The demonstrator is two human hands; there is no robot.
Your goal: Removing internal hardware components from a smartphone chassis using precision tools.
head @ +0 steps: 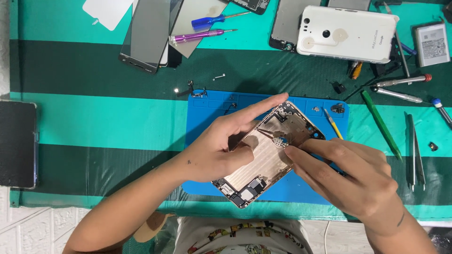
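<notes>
A gold-coloured phone back housing with its inside facing up lies tilted over a blue repair mat. My left hand grips its left edge, with the index finger stretched along the top side. My right hand pinches fine tweezers whose tips touch a small silvery part inside the housing. The lower right rim of the housing is hidden under my right fingers.
A white phone back cover, screen panels, a blue and a purple screwdriver lie at the back. A battery, a green pry tool, metal tools and tiny screws sit at the right. A dark phone lies far left.
</notes>
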